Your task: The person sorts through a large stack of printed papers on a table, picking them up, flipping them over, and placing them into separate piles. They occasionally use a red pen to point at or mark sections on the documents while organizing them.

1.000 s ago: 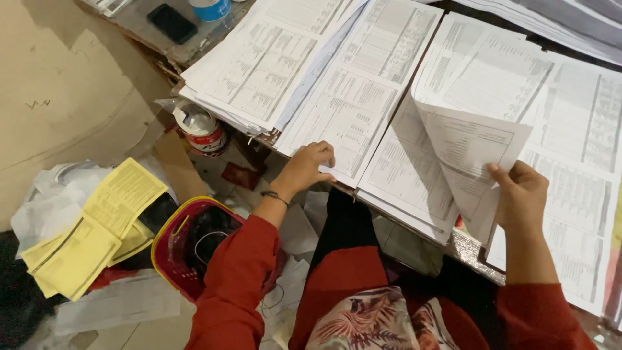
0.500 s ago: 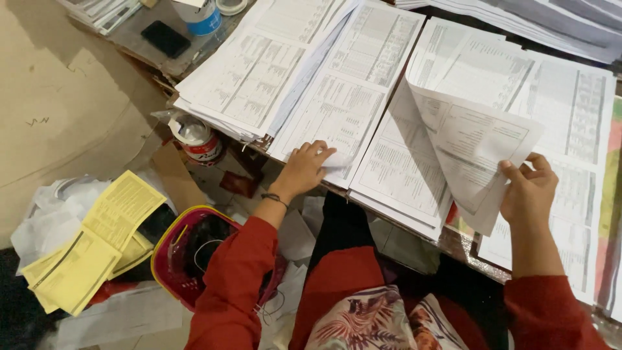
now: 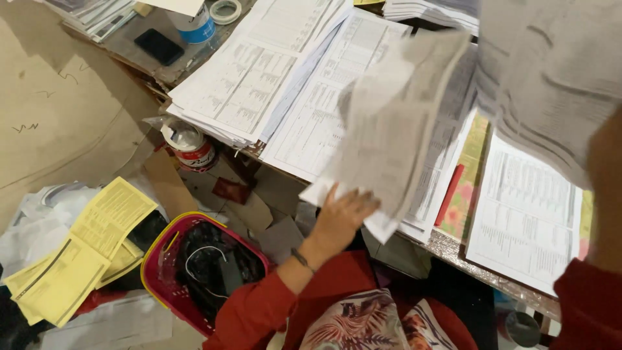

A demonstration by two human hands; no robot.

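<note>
Centrally, left hand (image 3: 342, 217) with fingers spread flat under a motion-blurred white printed sheet (image 3: 392, 129) above the paper stacks on the grey table (image 3: 453, 246), right hand cut off at frame edge, grip impossible to tell, second blurred large sheet (image 3: 551, 78) hiding it, red plastic basket (image 3: 194, 272) below.

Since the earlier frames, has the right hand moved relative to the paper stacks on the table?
Yes. The right hand has risen off the table's stacks towards the camera, lifting a blurred sheet.
</note>
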